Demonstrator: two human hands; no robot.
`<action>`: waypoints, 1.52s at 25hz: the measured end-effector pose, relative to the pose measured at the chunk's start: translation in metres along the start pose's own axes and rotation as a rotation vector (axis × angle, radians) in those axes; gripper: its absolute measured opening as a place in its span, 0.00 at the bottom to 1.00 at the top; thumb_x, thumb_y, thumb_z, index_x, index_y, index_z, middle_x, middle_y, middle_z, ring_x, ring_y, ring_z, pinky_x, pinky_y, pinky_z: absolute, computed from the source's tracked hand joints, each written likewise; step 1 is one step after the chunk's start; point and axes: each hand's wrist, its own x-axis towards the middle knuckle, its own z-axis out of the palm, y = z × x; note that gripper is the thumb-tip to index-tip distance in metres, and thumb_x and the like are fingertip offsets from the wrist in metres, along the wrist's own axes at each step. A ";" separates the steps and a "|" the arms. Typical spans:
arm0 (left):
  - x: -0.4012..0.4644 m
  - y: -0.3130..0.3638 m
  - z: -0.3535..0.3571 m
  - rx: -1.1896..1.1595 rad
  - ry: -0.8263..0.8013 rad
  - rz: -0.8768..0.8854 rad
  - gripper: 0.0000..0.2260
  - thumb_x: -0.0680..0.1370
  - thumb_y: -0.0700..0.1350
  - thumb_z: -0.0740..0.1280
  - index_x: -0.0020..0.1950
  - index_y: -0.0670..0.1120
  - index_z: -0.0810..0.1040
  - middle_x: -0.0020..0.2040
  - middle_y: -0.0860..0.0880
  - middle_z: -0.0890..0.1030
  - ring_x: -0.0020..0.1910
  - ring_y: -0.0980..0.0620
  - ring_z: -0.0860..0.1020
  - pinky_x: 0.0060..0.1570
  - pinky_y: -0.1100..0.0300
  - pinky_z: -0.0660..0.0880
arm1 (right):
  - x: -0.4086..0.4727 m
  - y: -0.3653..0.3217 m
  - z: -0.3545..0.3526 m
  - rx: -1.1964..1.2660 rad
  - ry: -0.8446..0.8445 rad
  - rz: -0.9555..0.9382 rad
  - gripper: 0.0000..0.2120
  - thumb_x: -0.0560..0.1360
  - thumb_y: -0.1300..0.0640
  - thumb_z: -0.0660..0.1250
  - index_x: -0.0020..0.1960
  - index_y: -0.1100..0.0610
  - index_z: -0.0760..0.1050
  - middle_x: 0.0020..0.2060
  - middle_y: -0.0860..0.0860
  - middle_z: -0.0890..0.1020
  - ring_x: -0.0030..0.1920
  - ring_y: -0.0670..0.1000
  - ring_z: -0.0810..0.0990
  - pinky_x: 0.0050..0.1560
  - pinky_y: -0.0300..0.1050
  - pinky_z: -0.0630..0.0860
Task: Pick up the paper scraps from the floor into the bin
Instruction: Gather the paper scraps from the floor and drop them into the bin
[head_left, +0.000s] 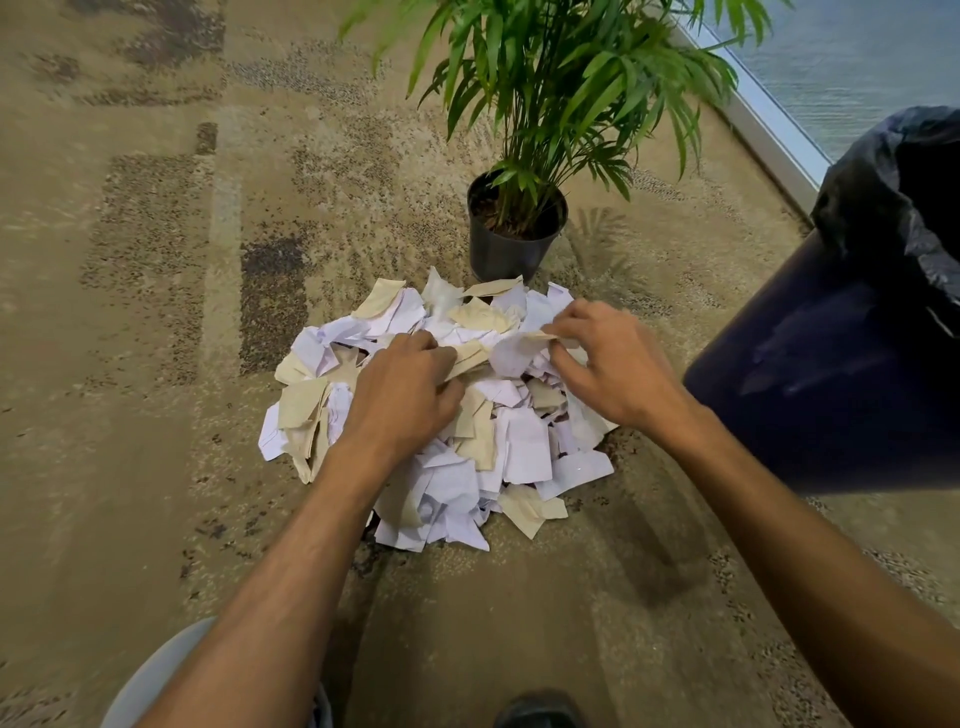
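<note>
Right now my right hand (608, 364) is pinching a white scrap (514, 353) between thumb and fingertips at the top of the pile, while my left hand (410, 389) lies curled, fingers bent down into the paper scraps (524, 447) just beside it. Both hands sit on the heap, which spreads flat on the carpet (156, 415) straight ahead of me, in front of the potted plant (514, 228). What matters next is the bin (831, 364): it stands to my right, near the pile, its black-lined mouth tilted up past my right forearm. My right hand is nearer to it, so I judge that hand should carry first.
</note>
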 end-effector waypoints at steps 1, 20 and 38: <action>0.000 0.000 -0.001 0.012 0.019 0.000 0.11 0.77 0.51 0.62 0.50 0.45 0.79 0.46 0.48 0.76 0.47 0.46 0.74 0.34 0.56 0.66 | 0.005 -0.002 0.001 -0.021 0.027 0.004 0.14 0.78 0.55 0.61 0.59 0.57 0.80 0.52 0.50 0.82 0.50 0.51 0.79 0.50 0.49 0.72; 0.000 0.001 -0.022 -0.008 0.367 -0.122 0.09 0.75 0.44 0.62 0.42 0.41 0.78 0.37 0.46 0.76 0.37 0.46 0.73 0.29 0.56 0.67 | 0.032 0.004 -0.016 -0.021 -0.043 0.135 0.06 0.73 0.57 0.68 0.50 0.52 0.78 0.32 0.47 0.79 0.32 0.46 0.75 0.37 0.39 0.76; -0.001 -0.003 -0.012 0.039 0.183 -0.143 0.10 0.77 0.48 0.62 0.40 0.43 0.74 0.39 0.46 0.74 0.40 0.41 0.75 0.32 0.56 0.59 | 0.042 -0.025 0.041 -0.325 -0.246 -0.259 0.25 0.76 0.38 0.61 0.67 0.52 0.71 0.57 0.52 0.77 0.55 0.56 0.76 0.42 0.48 0.73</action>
